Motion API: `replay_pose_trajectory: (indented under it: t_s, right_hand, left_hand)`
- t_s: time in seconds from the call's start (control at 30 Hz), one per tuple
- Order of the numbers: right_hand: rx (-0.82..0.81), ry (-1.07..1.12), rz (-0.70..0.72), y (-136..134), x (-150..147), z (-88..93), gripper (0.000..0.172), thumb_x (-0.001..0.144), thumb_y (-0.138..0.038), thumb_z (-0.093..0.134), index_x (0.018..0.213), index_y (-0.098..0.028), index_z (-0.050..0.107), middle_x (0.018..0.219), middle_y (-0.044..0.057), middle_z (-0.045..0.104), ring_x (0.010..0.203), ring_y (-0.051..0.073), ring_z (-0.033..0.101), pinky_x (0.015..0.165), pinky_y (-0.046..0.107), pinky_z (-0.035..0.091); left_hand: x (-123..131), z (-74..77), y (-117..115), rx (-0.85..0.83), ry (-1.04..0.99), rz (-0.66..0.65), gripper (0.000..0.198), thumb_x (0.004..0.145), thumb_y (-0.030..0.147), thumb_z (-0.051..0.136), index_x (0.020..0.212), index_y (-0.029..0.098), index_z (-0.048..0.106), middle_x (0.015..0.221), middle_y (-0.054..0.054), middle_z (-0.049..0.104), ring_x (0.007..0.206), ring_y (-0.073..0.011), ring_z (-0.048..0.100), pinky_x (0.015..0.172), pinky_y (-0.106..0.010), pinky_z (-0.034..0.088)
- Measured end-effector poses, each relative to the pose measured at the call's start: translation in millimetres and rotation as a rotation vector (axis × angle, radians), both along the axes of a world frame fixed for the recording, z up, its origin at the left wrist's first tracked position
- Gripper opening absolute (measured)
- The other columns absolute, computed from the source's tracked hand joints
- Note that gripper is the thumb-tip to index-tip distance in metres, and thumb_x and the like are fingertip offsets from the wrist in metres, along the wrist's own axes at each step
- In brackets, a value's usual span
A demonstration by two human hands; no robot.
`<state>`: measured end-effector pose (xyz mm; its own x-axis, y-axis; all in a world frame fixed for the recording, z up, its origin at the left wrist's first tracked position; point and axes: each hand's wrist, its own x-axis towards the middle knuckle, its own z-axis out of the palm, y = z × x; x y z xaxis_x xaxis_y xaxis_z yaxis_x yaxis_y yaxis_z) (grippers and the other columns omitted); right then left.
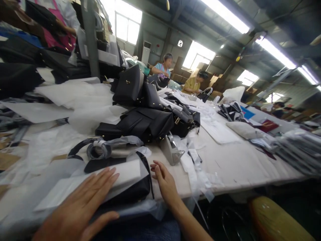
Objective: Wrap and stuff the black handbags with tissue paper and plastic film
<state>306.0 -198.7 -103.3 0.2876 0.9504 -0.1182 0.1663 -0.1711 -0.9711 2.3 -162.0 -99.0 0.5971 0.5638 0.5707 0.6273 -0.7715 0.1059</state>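
Observation:
My left hand (82, 204) lies flat, fingers spread, on a white paper-wrapped sheet (100, 182) that covers a black handbag (130, 190) at the table's near edge. My right hand (163, 179) rests beside the bag's right end, fingers touching its side and strap. The bag's wrapped handle (97, 149) curls just behind it. Neither hand grips anything that I can see.
A pile of black handbags (142, 122) sits mid-table with white tissue paper (75, 97) to the left. Strips of white wrap (195, 167) trail off the front edge. Two people sit working at the far end. Stacked packed items (298, 150) lie right; a yellow stool (276, 221) below.

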Motion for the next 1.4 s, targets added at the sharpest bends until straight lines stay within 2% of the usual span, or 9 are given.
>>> replay_pose_trajectory:
  t_s: [0.13, 0.23, 0.47, 0.6, 0.73, 0.9, 1.03, 1.17, 1.4]
  right_hand:
    - [0.336, -0.388, 0.091, -53.4, 7.0, 6.5, 0.036, 0.096, -0.052, 0.062, 0.117, -0.024, 0.068, 0.111, 0.010, 0.073, 0.104, 0.025, 0.069, 0.088, 0.036, 0.058]
    - [0.535, -0.615, 0.236, -76.6, -0.4, 0.4, 0.046, 0.088, -0.047, 0.075, 0.128, -0.027, 0.063, 0.113, 0.009, 0.074, 0.106, 0.027, 0.069, 0.095, 0.041, 0.058]
    - [0.704, -0.876, 0.247, -68.5, -16.5, -23.0, 0.031, 0.099, -0.014, 0.056, 0.126, -0.026, 0.065, 0.102, 0.005, 0.078, 0.095, 0.023, 0.071, 0.085, 0.038, 0.059]
    - [0.720, -0.960, 0.241, -58.7, -12.8, -21.3, 0.024, 0.100, -0.015, 0.055, 0.114, -0.026, 0.071, 0.100, 0.006, 0.077, 0.092, 0.022, 0.071, 0.080, 0.037, 0.057]
    - [0.719, -1.001, 0.236, -48.8, -10.3, -14.9, 0.025, 0.100, -0.015, 0.055, 0.114, -0.026, 0.072, 0.099, 0.007, 0.077, 0.092, 0.023, 0.070, 0.080, 0.038, 0.056]
    - [0.766, -0.804, 0.141, -59.9, -0.2, -25.2, 0.032, 0.099, -0.014, 0.059, 0.127, -0.028, 0.065, 0.106, 0.006, 0.076, 0.097, 0.022, 0.071, 0.088, 0.039, 0.058]
    - [0.580, -0.778, -0.065, -95.4, 7.0, -56.1, 0.027, 0.098, -0.032, 0.064, 0.124, -0.025, 0.065, 0.108, 0.009, 0.073, 0.101, 0.025, 0.071, 0.088, 0.038, 0.061]
    - [0.438, -0.911, -0.118, -115.9, -3.5, -79.3, 0.039, 0.099, -0.046, 0.060, 0.131, -0.024, 0.060, 0.117, 0.012, 0.072, 0.106, 0.031, 0.070, 0.088, 0.045, 0.060]
    - [0.324, -1.012, -0.098, -101.6, -14.2, -70.4, 0.020, 0.102, -0.035, 0.049, 0.113, -0.026, 0.064, 0.096, 0.009, 0.071, 0.084, 0.030, 0.068, 0.072, 0.043, 0.056]
  left_hand:
    - [40.8, 0.5, -6.5, 0.057, 0.015, -0.056, 0.070, 0.100, 0.058, 0.044, 0.159, 0.023, 0.032, 0.144, -0.007, 0.061, 0.119, -0.0301, 0.068, 0.093, -0.045, 0.063]
    - [39.4, -7.9, -2.4, 0.016, -0.010, -0.059, 0.061, 0.102, 0.052, 0.043, 0.159, 0.030, 0.033, 0.143, -0.004, 0.062, 0.121, -0.0314, 0.067, 0.097, -0.051, 0.062]
    - [40.3, -23.5, 0.8, 0.045, -0.011, -0.121, 0.055, 0.105, 0.041, 0.046, 0.157, 0.027, 0.035, 0.141, -0.008, 0.064, 0.121, -0.0284, 0.067, 0.101, -0.051, 0.057]
    - [44.0, -18.5, -4.5, 0.086, 0.047, -0.124, 0.056, 0.106, 0.038, 0.046, 0.157, 0.020, 0.033, 0.142, -0.010, 0.064, 0.125, -0.0264, 0.065, 0.110, -0.048, 0.048]
    - [44.5, -17.4, -14.5, 0.085, 0.144, -0.112, 0.077, 0.100, 0.060, 0.048, 0.158, 0.012, 0.032, 0.151, -0.016, 0.053, 0.132, -0.0330, 0.058, 0.113, -0.050, 0.044]
    - [43.8, -30.3, -13.2, 0.168, 0.120, -0.109, 0.059, 0.106, 0.032, 0.045, 0.160, 0.016, 0.027, 0.149, -0.012, 0.057, 0.132, -0.0277, 0.059, 0.112, -0.044, 0.045]
    - [46.0, -35.5, -10.1, 0.183, 0.122, -0.091, 0.058, 0.107, 0.032, 0.043, 0.160, 0.013, 0.026, 0.147, -0.014, 0.058, 0.130, -0.0281, 0.060, 0.109, -0.046, 0.047]
    - [46.9, -36.3, -10.0, 0.155, 0.108, -0.073, 0.059, 0.107, 0.035, 0.042, 0.160, 0.014, 0.025, 0.149, -0.014, 0.056, 0.131, -0.0280, 0.059, 0.109, -0.047, 0.047]
    - [51.7, -31.9, -6.5, 0.158, 0.090, -0.047, 0.058, 0.107, 0.040, 0.041, 0.158, 0.015, 0.031, 0.150, -0.013, 0.056, 0.132, -0.0281, 0.059, 0.109, -0.047, 0.047]
